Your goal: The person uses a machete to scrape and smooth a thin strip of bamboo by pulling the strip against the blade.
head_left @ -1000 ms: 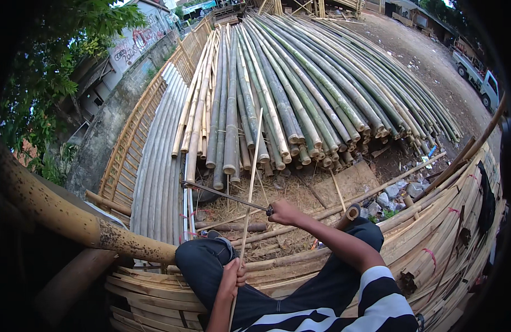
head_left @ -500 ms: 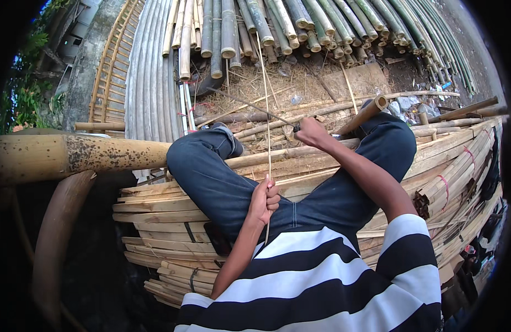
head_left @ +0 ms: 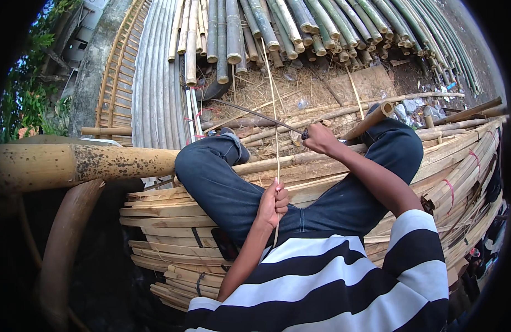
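In my left hand (head_left: pixel 273 205), closed in a fist above my lap, is a thin pale bamboo strip (head_left: pixel 277 155). It runs away from me toward the bamboo poles and its near end comes out below the fist. My right hand (head_left: pixel 320 138) is wrapped round the dark handle of a long knife (head_left: pixel 255 117). Its narrow dark blade points left and away from me, crossing the strip beyond my left fist. Whether the blade touches the strip I cannot tell.
Bundled split bamboo slats (head_left: pixel 167 224) lie under and around my legs. A thick spotted bamboo pole (head_left: pixel 117 163) juts in at the left, and a cut bamboo end (head_left: pixel 384 109) rises by my right knee. Stacked bamboo poles (head_left: pixel 322 30) fill the far side; bamboo scraps litter the ground.
The whole view has shifted slightly, so everything sits a little further right. Both hands keep their grips, and the knife still lies across the strip.
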A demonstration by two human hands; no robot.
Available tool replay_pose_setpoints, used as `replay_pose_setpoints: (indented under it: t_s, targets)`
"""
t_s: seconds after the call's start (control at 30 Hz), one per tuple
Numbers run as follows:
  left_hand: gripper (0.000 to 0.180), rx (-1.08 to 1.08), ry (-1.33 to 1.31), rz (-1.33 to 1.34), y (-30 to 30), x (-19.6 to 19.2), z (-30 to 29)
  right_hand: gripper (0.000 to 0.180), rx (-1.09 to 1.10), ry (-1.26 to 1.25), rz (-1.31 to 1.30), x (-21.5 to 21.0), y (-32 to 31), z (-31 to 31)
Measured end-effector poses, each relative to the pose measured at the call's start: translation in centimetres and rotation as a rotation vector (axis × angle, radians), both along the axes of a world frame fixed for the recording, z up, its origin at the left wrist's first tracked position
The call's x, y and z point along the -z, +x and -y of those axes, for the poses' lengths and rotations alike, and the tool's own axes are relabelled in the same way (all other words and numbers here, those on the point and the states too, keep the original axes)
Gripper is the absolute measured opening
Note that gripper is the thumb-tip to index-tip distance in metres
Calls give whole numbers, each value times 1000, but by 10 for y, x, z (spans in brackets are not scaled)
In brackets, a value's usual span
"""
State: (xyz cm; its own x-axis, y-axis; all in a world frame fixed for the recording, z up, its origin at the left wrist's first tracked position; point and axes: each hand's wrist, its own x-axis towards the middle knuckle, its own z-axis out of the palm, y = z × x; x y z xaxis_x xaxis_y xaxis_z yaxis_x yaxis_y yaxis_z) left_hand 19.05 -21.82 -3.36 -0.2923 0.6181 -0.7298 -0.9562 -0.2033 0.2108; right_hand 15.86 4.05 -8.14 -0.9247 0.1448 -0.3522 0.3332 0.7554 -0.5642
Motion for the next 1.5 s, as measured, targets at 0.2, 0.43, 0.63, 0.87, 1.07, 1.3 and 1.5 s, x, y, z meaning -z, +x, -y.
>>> replay_pose_setpoints:
  t_s: [0.2, 0.43, 0.63, 0.87, 1.07, 1.3, 1.5]
  targets:
    - [32, 113, -82, -93, 13, -18, -22, 24, -277, 6, 38, -25, 11, 19]
    - [33, 102, 70, -8, -13, -13, 2, 24, 392, -220, -49, 19, -24, -59]
    - [33, 124, -90, -249, -32, -22, -14, 24, -124, -158, -52, -36, -5, 9]
    - [33, 116, -320, -364, -2, -35, -18, 23, 42, -4, -61, 10, -31, -33]
    - [32, 200, -266, -388, -18, -27, -20, 26, 211, -171, -25, -5, -30, -47]
    - [30, 330, -541, -704, -7, -32, -24, 22, -169, -82, -206, -16, -22, -12]
    - [34, 271, -321, -336, -11, -22, -16, 25, 253, -98, -51, 8, -39, -62]
